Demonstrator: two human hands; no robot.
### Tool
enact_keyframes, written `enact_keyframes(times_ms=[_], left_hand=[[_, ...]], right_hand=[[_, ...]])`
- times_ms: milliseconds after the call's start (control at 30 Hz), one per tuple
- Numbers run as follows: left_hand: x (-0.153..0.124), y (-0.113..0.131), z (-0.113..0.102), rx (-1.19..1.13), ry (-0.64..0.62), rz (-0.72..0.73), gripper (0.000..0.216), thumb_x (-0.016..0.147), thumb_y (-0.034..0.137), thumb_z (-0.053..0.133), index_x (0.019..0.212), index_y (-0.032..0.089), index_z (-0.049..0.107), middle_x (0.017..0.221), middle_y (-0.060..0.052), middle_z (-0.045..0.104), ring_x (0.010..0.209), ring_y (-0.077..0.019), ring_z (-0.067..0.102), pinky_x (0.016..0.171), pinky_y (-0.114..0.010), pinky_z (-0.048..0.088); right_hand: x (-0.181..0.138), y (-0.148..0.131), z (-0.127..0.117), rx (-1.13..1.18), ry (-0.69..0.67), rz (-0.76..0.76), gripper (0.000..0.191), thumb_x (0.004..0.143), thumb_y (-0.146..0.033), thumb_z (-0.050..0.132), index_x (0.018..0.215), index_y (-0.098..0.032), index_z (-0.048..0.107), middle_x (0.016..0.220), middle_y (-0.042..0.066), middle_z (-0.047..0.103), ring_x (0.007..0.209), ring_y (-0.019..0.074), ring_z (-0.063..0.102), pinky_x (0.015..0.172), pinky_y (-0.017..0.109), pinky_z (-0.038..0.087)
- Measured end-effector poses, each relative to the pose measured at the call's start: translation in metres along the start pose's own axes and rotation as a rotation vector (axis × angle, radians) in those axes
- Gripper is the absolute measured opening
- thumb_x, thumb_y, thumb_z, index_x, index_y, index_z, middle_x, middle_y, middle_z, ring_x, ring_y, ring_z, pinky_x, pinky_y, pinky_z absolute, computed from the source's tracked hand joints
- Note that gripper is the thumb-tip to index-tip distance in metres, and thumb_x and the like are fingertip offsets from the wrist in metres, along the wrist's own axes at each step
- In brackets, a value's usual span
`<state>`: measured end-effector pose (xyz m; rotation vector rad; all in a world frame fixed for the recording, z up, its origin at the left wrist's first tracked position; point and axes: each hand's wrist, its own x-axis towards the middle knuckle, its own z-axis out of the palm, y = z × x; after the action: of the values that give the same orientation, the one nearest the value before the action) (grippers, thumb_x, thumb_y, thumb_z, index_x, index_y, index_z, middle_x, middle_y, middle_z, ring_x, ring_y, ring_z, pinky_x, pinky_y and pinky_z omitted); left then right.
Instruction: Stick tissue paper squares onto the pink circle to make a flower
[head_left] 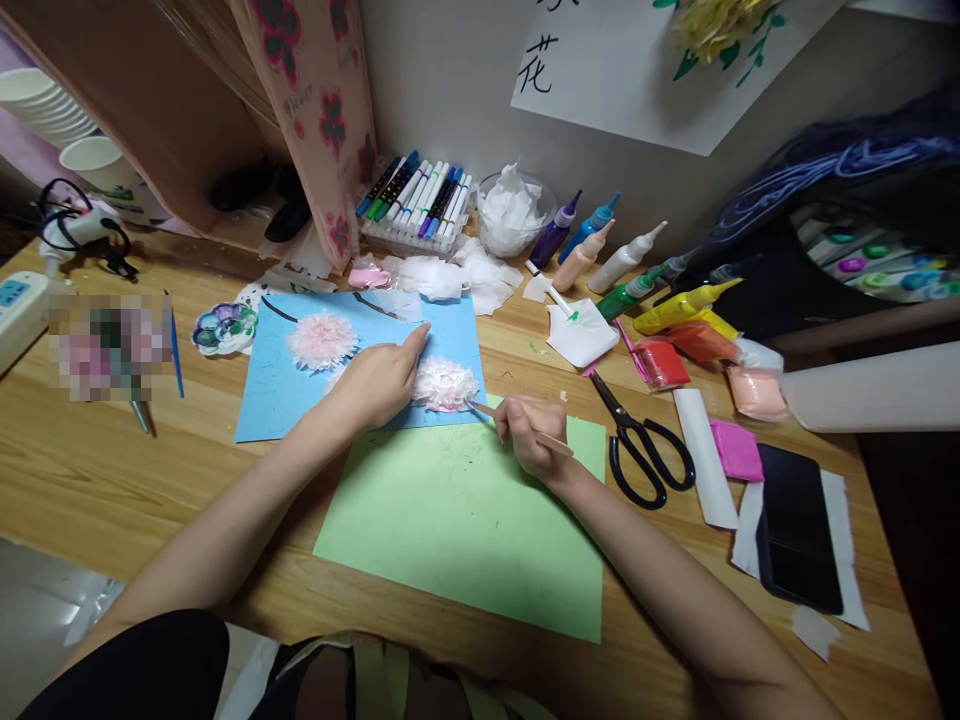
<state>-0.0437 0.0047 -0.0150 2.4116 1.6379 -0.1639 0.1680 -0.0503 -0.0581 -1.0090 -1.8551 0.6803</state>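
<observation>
A blue sheet (262, 400) lies on the table with fluffy petalled flowers on it. One is a pale pink flower (322, 341) at left, another a white flower (445, 383) with pink at its lower edge. My left hand (379, 382) rests on the sheet between them, index finger stretched out, partly covering more white petals. My right hand (534, 432) is closed around a thin wooden-handled paintbrush (553, 441), its tip at the white flower's lower right edge. Under my right hand lies a green sheet (465, 530), its top edge meeting the blue one.
Black scissors (645, 445) and a phone (799, 530) lie to the right. Several paint bottles (630, 255), a marker tray (416, 205) and a bowl of tissue (514, 210) stand behind. A paint-smeared palette (225, 328) sits at left, clay packs (661, 362) at right.
</observation>
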Motion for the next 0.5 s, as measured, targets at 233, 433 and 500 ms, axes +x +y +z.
enact_keyframes(times_ms=[233,433,500], left_hand=[[0.0,0.0,0.0003,0.015,-0.005,0.002,0.05,0.096,0.033,0.015,0.143,0.016,0.022,0.099,-0.012,0.068,0.089,-0.0251,0.064,0.073,-0.032,0.044],[-0.0005,0.0007,-0.0003,0.018,-0.015,-0.006,0.051,0.096,0.034,0.014,0.143,0.017,0.021,0.101,-0.011,0.068,0.09,-0.025,0.064,0.074,-0.033,0.044],[-0.0006,0.0013,-0.0007,0.022,-0.022,-0.008,0.051,0.096,0.034,0.014,0.143,0.017,0.021,0.1,-0.011,0.068,0.09,-0.0248,0.064,0.073,-0.032,0.044]], right_hand=[[-0.0025,0.0013,0.001,0.066,0.043,0.087,0.047,0.097,-0.03,0.028,0.054,-0.021,0.044,0.047,-0.001,0.047,0.044,0.0115,0.045,0.051,0.027,0.037],[0.0007,0.0049,0.0027,0.166,-0.026,0.252,0.047,0.097,-0.036,0.03,0.056,-0.02,0.048,0.048,-0.002,0.048,0.045,0.0109,0.047,0.051,0.026,0.038],[0.0001,0.0052,0.0034,0.174,-0.021,0.254,0.048,0.097,-0.038,0.03,0.056,-0.02,0.048,0.048,-0.002,0.048,0.045,0.0107,0.046,0.051,0.026,0.038]])
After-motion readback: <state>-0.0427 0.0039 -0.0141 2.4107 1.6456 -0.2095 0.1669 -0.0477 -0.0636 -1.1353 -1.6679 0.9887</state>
